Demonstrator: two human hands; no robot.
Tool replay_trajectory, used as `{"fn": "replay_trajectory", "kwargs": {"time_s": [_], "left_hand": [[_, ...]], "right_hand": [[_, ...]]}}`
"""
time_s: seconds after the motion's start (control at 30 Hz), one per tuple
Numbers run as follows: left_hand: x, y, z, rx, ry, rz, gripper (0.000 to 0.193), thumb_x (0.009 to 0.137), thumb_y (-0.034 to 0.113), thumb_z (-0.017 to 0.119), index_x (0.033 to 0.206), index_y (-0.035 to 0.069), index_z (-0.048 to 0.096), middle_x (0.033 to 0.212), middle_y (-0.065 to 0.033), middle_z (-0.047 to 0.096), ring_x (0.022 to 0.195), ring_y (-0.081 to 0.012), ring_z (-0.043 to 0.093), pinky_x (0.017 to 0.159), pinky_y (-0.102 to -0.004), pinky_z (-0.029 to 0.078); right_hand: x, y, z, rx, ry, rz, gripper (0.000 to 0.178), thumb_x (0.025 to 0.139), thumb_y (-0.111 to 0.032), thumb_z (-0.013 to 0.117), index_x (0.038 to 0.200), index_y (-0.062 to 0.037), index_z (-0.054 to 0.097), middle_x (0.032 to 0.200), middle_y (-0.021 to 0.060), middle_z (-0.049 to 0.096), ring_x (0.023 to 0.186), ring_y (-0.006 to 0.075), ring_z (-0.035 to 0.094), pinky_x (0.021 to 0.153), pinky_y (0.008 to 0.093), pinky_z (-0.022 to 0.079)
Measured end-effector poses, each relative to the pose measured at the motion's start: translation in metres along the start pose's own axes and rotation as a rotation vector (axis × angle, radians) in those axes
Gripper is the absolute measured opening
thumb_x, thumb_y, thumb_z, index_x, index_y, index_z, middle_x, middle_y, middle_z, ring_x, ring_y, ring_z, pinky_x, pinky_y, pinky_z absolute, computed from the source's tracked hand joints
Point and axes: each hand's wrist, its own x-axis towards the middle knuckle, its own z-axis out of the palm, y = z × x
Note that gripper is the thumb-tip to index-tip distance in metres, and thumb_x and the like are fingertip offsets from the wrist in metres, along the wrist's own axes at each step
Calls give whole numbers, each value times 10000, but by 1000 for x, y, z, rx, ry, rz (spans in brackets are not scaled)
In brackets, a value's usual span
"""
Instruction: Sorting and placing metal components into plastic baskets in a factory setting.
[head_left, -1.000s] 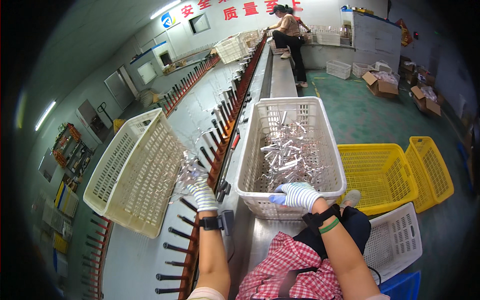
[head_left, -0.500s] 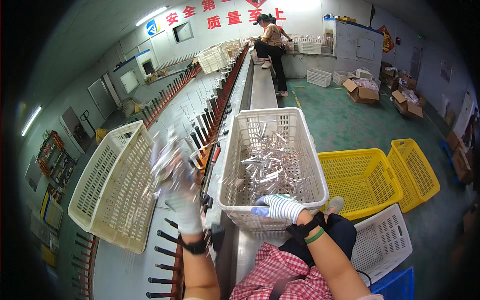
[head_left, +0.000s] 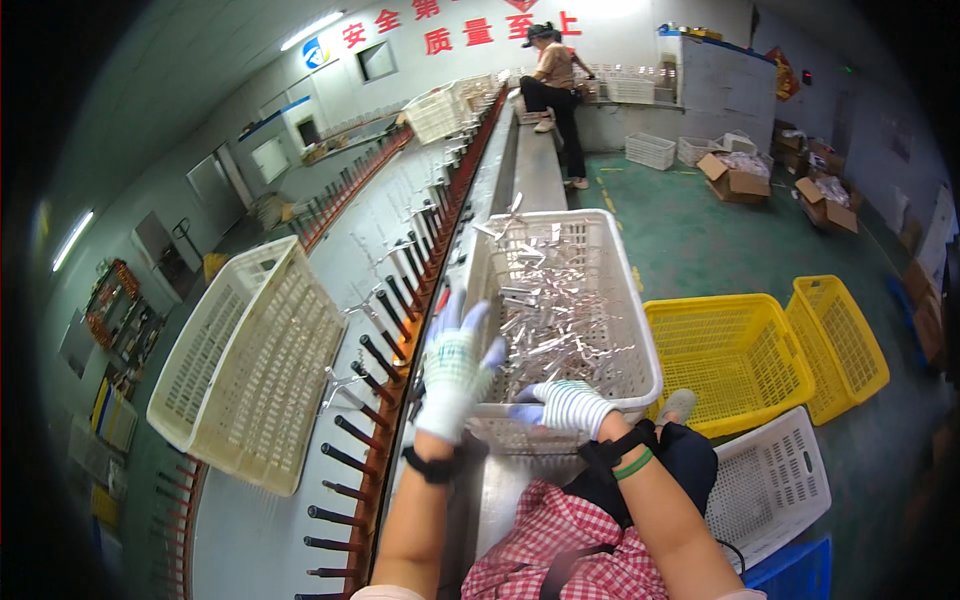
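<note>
A white plastic basket [head_left: 640, 300] stands before me, with a loose heap of small silvery metal strips and thin wires [head_left: 560, 320] inside. Over its near left rim is my left hand [head_left: 455, 365] in a striped white glove, slightly blurred; its fingers are spread and nothing is in them. My right hand [head_left: 572, 408], gloved alike, grips the basket's near rim. A few strips [head_left: 500, 222] stick up around the far left corner. To the left runs a row of black-tipped pegs [head_left: 380, 350]; wire pieces [head_left: 345, 385] lie against some of them.
Beyond the pegs another white basket [head_left: 250, 380] sits tilted on the line. Yellow crates [head_left: 735, 360], a white crate [head_left: 770, 490] and a blue crate [head_left: 795, 570] stand on the right. Farther off are cardboard boxes [head_left: 735, 180] and a person [head_left: 555, 85] beside the metal ledge.
My left hand has swung right from the pegs to the basket and let go of its bunch of metal strips; the heap looks fuller. My right hand stays at the rim.
</note>
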Motion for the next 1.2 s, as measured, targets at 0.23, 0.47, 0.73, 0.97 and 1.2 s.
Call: {"fn": "replay_trajectory", "kwargs": {"time_s": [0.23,0.47,0.73,0.97,1.2], "left_hand": [[-157,-19,-21,-72,415,-417,711,797,176,543,1344,-36,142,1388,-255,161,1298,-367,164,1060,-413,146],[-183,-102,-28,-272,821,-951,527,852,188,527,1287,-33,327,1269,-206,398,1153,-264,401,991,-343,290],[-142,-43,-100,-352,819,-543,310,856,18,441,1161,-8,489,1088,-79,551,991,-160,506,863,-292,396],[-156,-98,-38,-457,861,-768,443,820,-48,454,1259,-21,395,1187,-126,506,1005,-168,506,859,-261,393],[-153,-132,-59,-495,1069,-572,227,900,121,435,1048,-13,543,987,-113,592,864,-200,560,797,-292,445]], "right_hand": [[4,-4,2,-94,-11,6,523,812,-506,482,1072,-64,585,961,154,626,894,285,597,802,341,448],[2,-14,0,-94,-51,76,600,788,-577,454,1083,-71,585,937,149,631,908,299,592,833,363,433],[3,-9,-1,-106,-76,96,603,791,-578,440,1084,-72,586,989,180,611,939,324,579,837,374,433],[0,-17,-1,-76,-49,82,597,788,-569,451,1089,-69,582,1005,184,605,951,331,573,848,372,428],[5,-14,4,-145,-25,68,590,780,-574,460,1074,-79,591,961,173,620,917,327,584,829,379,434]]}}
